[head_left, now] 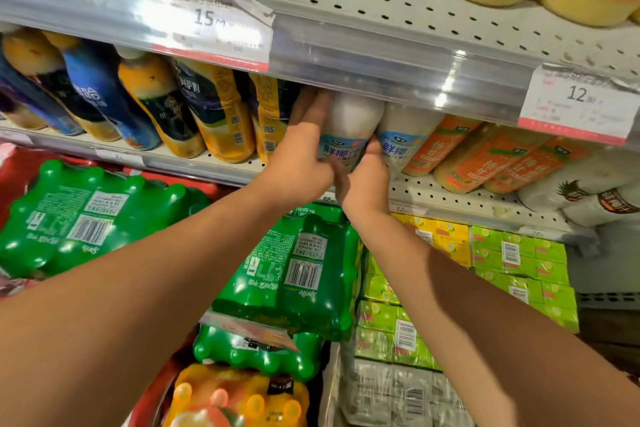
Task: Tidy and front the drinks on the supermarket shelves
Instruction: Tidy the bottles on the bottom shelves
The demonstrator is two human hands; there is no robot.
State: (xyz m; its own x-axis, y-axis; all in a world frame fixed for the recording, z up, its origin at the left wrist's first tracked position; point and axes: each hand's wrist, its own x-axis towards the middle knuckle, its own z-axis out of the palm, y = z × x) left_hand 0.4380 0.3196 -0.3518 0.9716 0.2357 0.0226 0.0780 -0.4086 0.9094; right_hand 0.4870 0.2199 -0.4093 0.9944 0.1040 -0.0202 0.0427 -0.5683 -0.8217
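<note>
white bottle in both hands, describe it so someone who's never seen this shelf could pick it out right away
Find the middle shelf, under the price rail's 15.00 tag. Between yellow-labelled bottles and orange-labelled ones stand two white bottles with pale blue labels. It is the left one, the white bottle held by the left hand and right hand; its twin stands untouched.

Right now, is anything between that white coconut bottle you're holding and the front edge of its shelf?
Nothing visible. Both hands, left hand and right hand, already grip the white bottle; only bare perforated shelf shows along that front edge beside it.
</note>
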